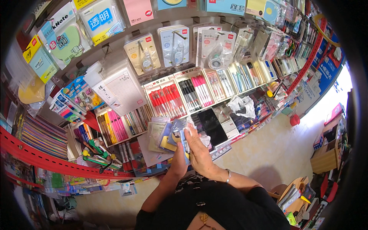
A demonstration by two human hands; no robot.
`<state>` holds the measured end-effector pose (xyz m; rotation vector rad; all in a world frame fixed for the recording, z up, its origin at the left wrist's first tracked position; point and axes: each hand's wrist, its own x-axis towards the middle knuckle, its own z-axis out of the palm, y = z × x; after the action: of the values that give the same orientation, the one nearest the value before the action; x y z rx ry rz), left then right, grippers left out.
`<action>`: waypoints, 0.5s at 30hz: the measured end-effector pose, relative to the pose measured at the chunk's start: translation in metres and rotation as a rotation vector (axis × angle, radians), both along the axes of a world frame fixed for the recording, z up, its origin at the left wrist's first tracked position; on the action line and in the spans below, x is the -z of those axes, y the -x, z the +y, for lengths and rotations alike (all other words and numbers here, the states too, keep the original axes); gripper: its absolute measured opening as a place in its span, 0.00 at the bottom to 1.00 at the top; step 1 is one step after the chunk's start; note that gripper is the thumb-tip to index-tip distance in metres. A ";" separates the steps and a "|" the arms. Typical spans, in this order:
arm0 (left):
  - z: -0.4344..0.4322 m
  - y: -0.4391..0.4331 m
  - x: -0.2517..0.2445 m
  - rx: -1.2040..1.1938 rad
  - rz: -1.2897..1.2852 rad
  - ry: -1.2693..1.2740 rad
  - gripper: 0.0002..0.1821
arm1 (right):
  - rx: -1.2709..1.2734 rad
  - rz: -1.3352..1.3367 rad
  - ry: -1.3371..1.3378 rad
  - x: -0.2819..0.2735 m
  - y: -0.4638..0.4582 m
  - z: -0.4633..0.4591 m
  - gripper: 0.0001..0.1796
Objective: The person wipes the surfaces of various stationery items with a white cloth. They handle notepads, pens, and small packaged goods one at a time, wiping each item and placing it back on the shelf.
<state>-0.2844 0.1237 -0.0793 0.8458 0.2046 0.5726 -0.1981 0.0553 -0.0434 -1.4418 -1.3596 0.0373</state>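
Note:
My left hand (179, 161) holds a flat blue-and-yellow plastic-wrapped packet (176, 132), tilted up over the counter. Against its right side rests my right hand (200, 153), fingers stretched out and a crumpled white tissue (190, 123) under the fingertips. More thin wrapped packets (155, 135) lie fanned just left of it; whether my left hand also grips some of these is hidden. Right of my hands lies a black smartphone (212, 126), with another bit of white tissue (205, 140) by its lower left edge.
Trays of red pens (166, 100), pink pens (201, 90) and other pens line the counter's back. Carded correction tapes (216, 50) and sticky-note packs (102, 21) hang above. Crumpled white tissue (243, 106) lies right. A red perforated metal rail (57, 164) curves along the left front.

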 end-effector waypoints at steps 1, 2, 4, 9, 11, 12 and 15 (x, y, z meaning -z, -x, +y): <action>0.001 0.001 -0.001 0.032 -0.046 -0.001 0.36 | -0.052 -0.055 0.012 -0.003 0.001 0.000 0.34; 0.002 0.002 -0.001 0.059 -0.086 0.013 0.36 | -0.098 -0.113 0.003 -0.005 0.002 0.000 0.35; 0.004 0.001 0.000 0.055 -0.118 0.080 0.36 | -0.148 -0.165 0.024 -0.010 0.004 -0.001 0.34; 0.017 -0.004 0.008 0.014 -0.169 0.175 0.36 | -0.379 -0.173 0.006 -0.011 0.002 -0.009 0.32; 0.023 -0.004 0.007 0.025 -0.202 0.214 0.36 | -0.407 -0.223 0.008 -0.009 0.001 -0.013 0.30; 0.026 -0.003 0.004 0.036 -0.248 0.261 0.36 | -0.407 -0.261 0.010 -0.007 0.001 -0.015 0.30; 0.025 0.001 -0.009 0.046 -0.290 0.397 0.37 | -0.380 -0.373 0.010 -0.004 0.003 -0.020 0.28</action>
<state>-0.2859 0.1489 -0.0702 0.3758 0.0301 0.5804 -0.2016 0.0357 -0.0390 -1.2180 -1.9300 0.0214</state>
